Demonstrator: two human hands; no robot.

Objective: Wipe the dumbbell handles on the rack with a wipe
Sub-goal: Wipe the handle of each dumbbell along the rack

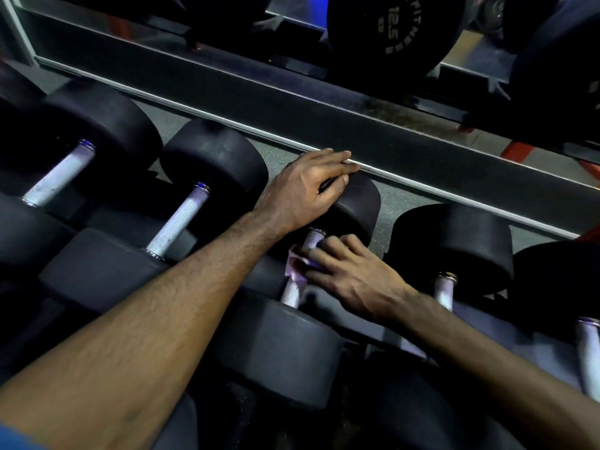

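Wipe (pixel 297 262): pale, crumpled, wrapped against the middle dumbbell handle (pixel 300 271), pinned there by the right hand (pixel 349 276). Right fingers curl over the handle and wipe, so it is gripping both; slight motion blur on the fingertips.

Handle long axis runs diagonal: near end lower-left at the near head (pixel 279 349), far end upper-right at the far head (pixel 357 206). Knurled metal shows above and below the wipe.

Left hand (pixel 308 190): lies on top of the far head of that same dumbbell, palm down, fingers fairly straight and spread, reaching toward the mirror's lower edge. Not curled round anything. Left forearm crosses the frame from lower-left.

Neighbours on the rack, all with parallel handles on the same diagonal:
- dumbbell just left (pixel 180 222), bare knurled handle, untouched
- dumbbell further left (pixel 60 175), handle looks scuffed
- dumbbell just right (pixel 451 248), only a short bit of handle shows behind the right forearm
- 1 more handle (pixel 589 352) at the right frame edge, heads mostly cut off

Rack (pixel 373 326) itself is dark; only bits of its cradle show between the heads.

Behind the row: speckled grey floor (pixel 282 154), then a mirror (pixel 324 102) with a metal lower trim. The mirror reflects a plate marked 12.5 (pixel 394 30). Scene is dim.
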